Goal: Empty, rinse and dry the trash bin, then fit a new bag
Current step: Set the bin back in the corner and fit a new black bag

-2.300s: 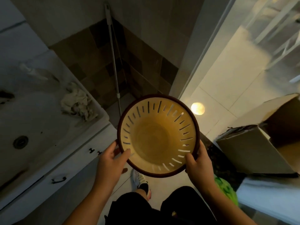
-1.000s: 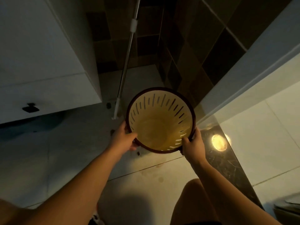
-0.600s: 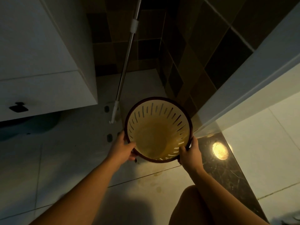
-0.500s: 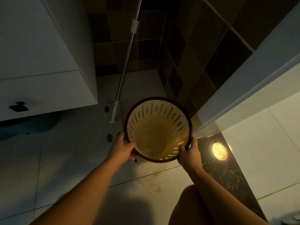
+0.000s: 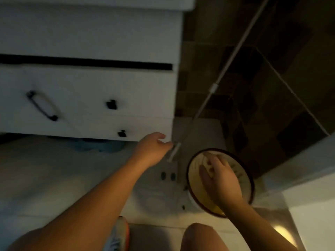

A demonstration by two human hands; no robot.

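Both hands spread: right over the bin, left by the mop pole (cabinet beside).

I count one trash bin, at the lower right of the frame, round with a dark rim. I see two hands of mine: my left hand near the middle, and my right hand over the bin. There is one white cabinet in the upper left, and on it I count one long handle and two small dark knobs. One thin pole crosses the upper right. On the floor, two small dark ovals lie side by side near the middle. At the bottom edge I count one shoe and one bare knee. One bright spot of light is at the lower right.
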